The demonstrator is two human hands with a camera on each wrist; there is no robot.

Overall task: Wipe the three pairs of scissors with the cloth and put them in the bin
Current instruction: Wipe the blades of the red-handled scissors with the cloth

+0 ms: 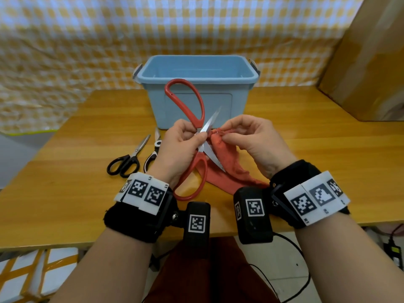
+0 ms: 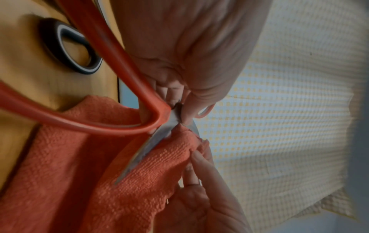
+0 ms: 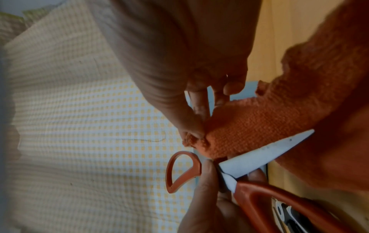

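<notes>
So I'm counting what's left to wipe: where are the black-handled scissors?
In the head view, the black-handled scissors lie on the table, left of the left hand, beside the black-and-white scissors.

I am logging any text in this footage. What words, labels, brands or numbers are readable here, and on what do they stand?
No readable words, brands or numbers in any view.
White wristbands and black wrist camera housings: black-and-white square marker patterns only, no letters.
Red-handled scissors, blue plastic bin, black-handled scissors, orange-red cloth: no print visible.
Brown cardboard box: no text visible.
</notes>
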